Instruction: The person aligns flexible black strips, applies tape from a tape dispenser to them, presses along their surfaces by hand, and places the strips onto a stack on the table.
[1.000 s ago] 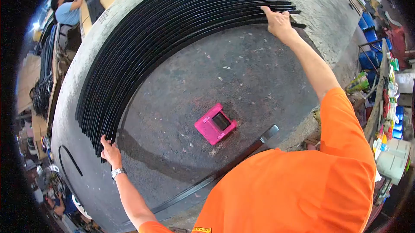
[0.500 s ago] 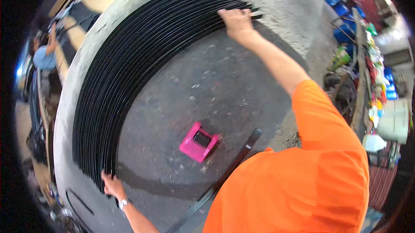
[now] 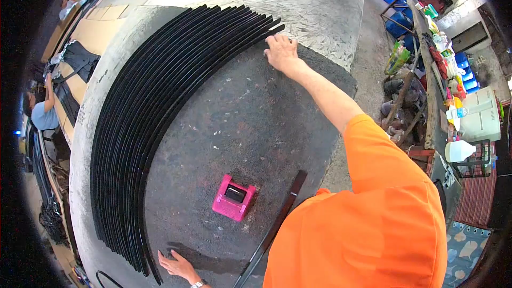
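Observation:
Many long black strips (image 3: pixel 125 128) lie side by side on the dark tabletop (image 3: pixel 277 112), appearing as a curved band in this wide view. My right hand (image 3: pixel 281 53) is by their far right ends, fingers slightly apart; whether a fingertip touches the nearest strip is hard to tell. Just right of the strips' near ends, my left hand (image 3: pixel 178 266) hovers with its fingers spread and nothing in them. Between my hands and my body sits a pink plastic block (image 3: pixel 233 198) with a dark inset. A separate dark bar (image 3: pixel 272 226) lies along the table edge close to me.
At far left a person in a blue shirt (image 3: pixel 45 116) stands by another worktable with dark pieces (image 3: pixel 80 58). To the right are blue containers (image 3: pixel 399 22), a cluttered wooden bench (image 3: pixel 434 122) and a white jug (image 3: pixel 458 151). A thin black loop (image 3: pixel 104 277) lies at the lower left.
Both hands have come off the black strips. My left hand moved right, away from their near ends, and its fingers spread. The camera view has shifted somewhat.

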`<control>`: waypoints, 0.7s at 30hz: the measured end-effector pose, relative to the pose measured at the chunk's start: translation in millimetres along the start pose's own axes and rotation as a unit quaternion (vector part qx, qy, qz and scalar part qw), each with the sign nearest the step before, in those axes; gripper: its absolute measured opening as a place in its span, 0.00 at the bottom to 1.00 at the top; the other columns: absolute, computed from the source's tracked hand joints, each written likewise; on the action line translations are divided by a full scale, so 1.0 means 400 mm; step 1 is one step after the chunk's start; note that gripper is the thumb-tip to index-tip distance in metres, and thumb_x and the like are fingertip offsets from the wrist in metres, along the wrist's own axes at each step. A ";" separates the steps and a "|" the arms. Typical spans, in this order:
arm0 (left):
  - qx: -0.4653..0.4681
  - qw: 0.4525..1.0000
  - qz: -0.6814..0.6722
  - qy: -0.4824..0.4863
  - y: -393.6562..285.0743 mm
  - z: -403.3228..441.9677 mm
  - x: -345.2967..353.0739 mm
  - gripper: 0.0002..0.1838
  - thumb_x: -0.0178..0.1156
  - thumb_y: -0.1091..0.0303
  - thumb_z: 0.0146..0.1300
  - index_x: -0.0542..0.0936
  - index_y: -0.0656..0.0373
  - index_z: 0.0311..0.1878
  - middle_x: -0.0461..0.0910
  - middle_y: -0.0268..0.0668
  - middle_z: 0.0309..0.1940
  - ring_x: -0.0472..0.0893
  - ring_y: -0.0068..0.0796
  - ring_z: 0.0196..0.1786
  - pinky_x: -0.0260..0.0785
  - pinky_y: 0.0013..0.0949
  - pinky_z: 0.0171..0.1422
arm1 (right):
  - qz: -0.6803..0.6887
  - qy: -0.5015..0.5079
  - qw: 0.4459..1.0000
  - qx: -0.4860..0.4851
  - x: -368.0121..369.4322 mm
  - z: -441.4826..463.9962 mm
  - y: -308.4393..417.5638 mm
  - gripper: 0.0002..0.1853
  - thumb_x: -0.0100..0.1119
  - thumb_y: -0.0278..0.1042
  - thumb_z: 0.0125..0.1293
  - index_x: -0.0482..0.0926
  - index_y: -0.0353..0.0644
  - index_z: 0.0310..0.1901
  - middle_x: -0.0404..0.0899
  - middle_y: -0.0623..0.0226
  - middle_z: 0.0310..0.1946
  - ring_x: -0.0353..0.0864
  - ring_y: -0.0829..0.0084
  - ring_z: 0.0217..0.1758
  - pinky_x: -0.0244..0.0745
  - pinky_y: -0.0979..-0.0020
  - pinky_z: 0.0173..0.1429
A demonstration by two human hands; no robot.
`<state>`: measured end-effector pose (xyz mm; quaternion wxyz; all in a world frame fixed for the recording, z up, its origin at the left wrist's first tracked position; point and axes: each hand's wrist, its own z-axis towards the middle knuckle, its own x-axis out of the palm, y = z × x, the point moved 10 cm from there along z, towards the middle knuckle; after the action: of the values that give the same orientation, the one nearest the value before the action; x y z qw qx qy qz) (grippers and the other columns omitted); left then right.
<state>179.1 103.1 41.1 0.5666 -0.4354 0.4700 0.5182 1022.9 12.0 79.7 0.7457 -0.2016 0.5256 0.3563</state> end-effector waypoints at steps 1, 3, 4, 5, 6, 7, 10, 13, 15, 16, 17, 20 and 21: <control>-0.012 1.000 -0.008 0.003 0.008 -0.013 0.001 0.28 0.52 0.48 0.78 0.67 0.51 0.75 0.72 0.41 0.67 0.74 0.48 0.67 0.67 0.57 0.62 | -0.002 0.007 1.000 0.021 -0.002 0.012 -0.025 0.17 0.67 0.43 0.65 0.79 0.48 0.53 0.78 0.62 0.52 0.76 0.57 0.62 0.65 0.43 0.63; -0.025 1.000 -0.009 0.010 0.025 -0.033 0.014 0.28 0.52 0.49 0.78 0.67 0.51 0.74 0.73 0.42 0.65 0.75 0.49 0.65 0.69 0.57 0.61 | -0.010 0.055 0.996 0.070 0.009 0.032 -0.073 0.19 0.67 0.41 0.64 0.78 0.49 0.55 0.78 0.61 0.57 0.74 0.56 0.67 0.64 0.42 0.67; -0.032 0.999 -0.010 0.013 0.031 -0.041 0.017 0.28 0.52 0.49 0.78 0.67 0.52 0.74 0.73 0.42 0.65 0.76 0.49 0.65 0.70 0.56 0.60 | -0.016 0.045 0.995 0.085 -0.003 0.039 -0.091 0.20 0.67 0.40 0.65 0.77 0.51 0.58 0.77 0.62 0.58 0.73 0.57 0.68 0.64 0.42 0.68; -0.038 0.999 -0.020 0.013 0.036 -0.044 0.019 0.27 0.54 0.51 0.78 0.68 0.52 0.73 0.74 0.43 0.64 0.77 0.49 0.63 0.71 0.56 0.59 | -0.023 0.035 0.994 0.098 -0.015 0.046 -0.107 0.22 0.66 0.40 0.65 0.76 0.53 0.60 0.77 0.63 0.60 0.73 0.58 0.69 0.65 0.43 0.69; -0.046 0.998 -0.030 0.013 0.033 -0.047 0.013 0.26 0.55 0.52 0.78 0.69 0.53 0.72 0.74 0.43 0.64 0.78 0.49 0.62 0.72 0.56 0.59 | -0.028 0.025 0.993 0.111 -0.018 0.056 -0.124 0.23 0.65 0.39 0.66 0.76 0.55 0.63 0.77 0.64 0.61 0.73 0.60 0.70 0.65 0.44 0.70; -0.054 0.998 -0.039 0.013 0.032 -0.050 0.007 0.25 0.56 0.54 0.77 0.69 0.54 0.72 0.75 0.44 0.63 0.80 0.48 0.61 0.73 0.55 0.58 | -0.038 0.018 0.993 0.111 -0.012 0.077 -0.141 0.24 0.66 0.37 0.63 0.76 0.53 0.61 0.77 0.65 0.62 0.73 0.60 0.70 0.64 0.43 0.70; -0.057 0.997 -0.044 0.009 0.003 -0.055 -0.004 0.24 0.56 0.58 0.77 0.70 0.56 0.71 0.76 0.47 0.60 0.79 0.51 0.59 0.74 0.53 0.59 | -0.064 0.010 0.994 0.091 -0.009 0.125 -0.163 0.27 0.64 0.29 0.59 0.75 0.52 0.62 0.77 0.67 0.63 0.72 0.61 0.71 0.64 0.43 0.70; -0.030 0.998 -0.047 0.005 0.027 -0.054 0.039 0.23 0.53 0.58 0.78 0.70 0.59 0.70 0.75 0.49 0.62 0.76 0.53 0.62 0.71 0.54 0.62 | -0.095 0.071 0.991 0.068 -0.004 0.171 -0.157 0.26 0.58 0.26 0.63 0.73 0.53 0.63 0.78 0.67 0.63 0.73 0.60 0.70 0.63 0.40 0.69; -0.001 1.000 -0.030 -0.009 0.030 -0.051 0.049 0.23 0.53 0.60 0.79 0.70 0.62 0.70 0.75 0.50 0.63 0.76 0.53 0.63 0.70 0.53 0.64 | -0.109 0.068 0.991 0.037 -0.006 0.182 -0.140 0.25 0.59 0.26 0.62 0.73 0.52 0.62 0.80 0.67 0.61 0.75 0.61 0.69 0.62 0.39 0.68; 0.014 1.000 -0.021 -0.015 0.029 -0.052 0.050 0.23 0.52 0.61 0.79 0.70 0.63 0.70 0.75 0.50 0.63 0.76 0.52 0.63 0.69 0.53 0.66 | -0.116 0.067 0.991 0.021 -0.007 0.184 -0.132 0.24 0.59 0.26 0.62 0.73 0.52 0.61 0.81 0.67 0.61 0.75 0.61 0.68 0.62 0.39 0.68; 0.019 0.999 -0.030 -0.013 0.035 -0.053 0.054 0.23 0.52 0.61 0.79 0.69 0.64 0.70 0.75 0.51 0.63 0.76 0.52 0.63 0.68 0.52 0.67 | -0.109 0.084 0.990 0.022 -0.004 0.188 -0.136 0.24 0.59 0.26 0.62 0.73 0.52 0.61 0.81 0.67 0.60 0.76 0.61 0.68 0.62 0.39 0.69; 0.011 0.998 -0.056 -0.002 0.020 -0.053 0.037 0.23 0.52 0.63 0.78 0.69 0.66 0.70 0.75 0.52 0.64 0.75 0.52 0.64 0.66 0.52 0.69 | -0.094 0.116 0.989 0.022 0.000 0.202 -0.134 0.24 0.60 0.25 0.62 0.73 0.51 0.61 0.82 0.67 0.59 0.77 0.61 0.67 0.61 0.38 0.69; -0.005 0.998 -0.064 0.007 0.014 -0.053 0.033 0.23 0.53 0.64 0.78 0.69 0.67 0.70 0.75 0.52 0.64 0.75 0.52 0.65 0.66 0.52 0.70 | -0.092 0.113 0.989 0.023 0.001 0.210 -0.136 0.24 0.60 0.25 0.62 0.73 0.52 0.61 0.82 0.67 0.60 0.77 0.61 0.67 0.60 0.38 0.70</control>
<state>172.2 85.2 24.3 0.5930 -0.4713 0.4426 0.4800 1117.0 32.8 105.9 0.7158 -0.2709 0.5935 0.2489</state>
